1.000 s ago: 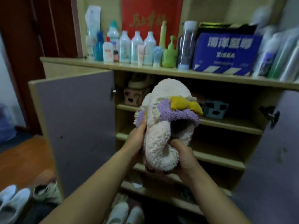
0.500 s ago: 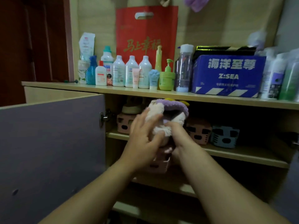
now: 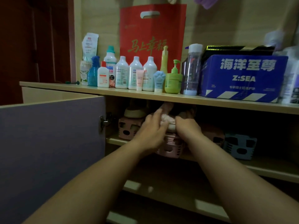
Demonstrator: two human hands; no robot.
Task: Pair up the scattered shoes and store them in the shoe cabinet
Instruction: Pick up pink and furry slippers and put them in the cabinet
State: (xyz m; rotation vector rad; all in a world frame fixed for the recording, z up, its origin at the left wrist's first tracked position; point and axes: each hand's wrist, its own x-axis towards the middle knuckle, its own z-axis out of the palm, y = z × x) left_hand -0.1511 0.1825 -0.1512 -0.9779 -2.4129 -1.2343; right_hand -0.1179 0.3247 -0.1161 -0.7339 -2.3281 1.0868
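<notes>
Shoe cabinet (image 3: pixel 161 101): open, its purple door (image 3: pixel 51 143) swung out left; the top shelf just under its top board is the landmark here.
Pink rack (image 3: pixel 169 147): on that top shelf, directly below the slipper.
Fluffy slipper (image 3: pixel 168 120): on the pink rack, deep in shadow; it looks soft, light and squashy (no breakage risk), best taken by the heel end.
Left hand (image 3: pixel 152 126): fingers curled over the slipper's heel, gripping it.
Right hand (image 3: pixel 186 126): pinching the same heel from the right.

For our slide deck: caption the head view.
Both hands push a fluffy slipper onto a pink rack in the cabinet.
</notes>
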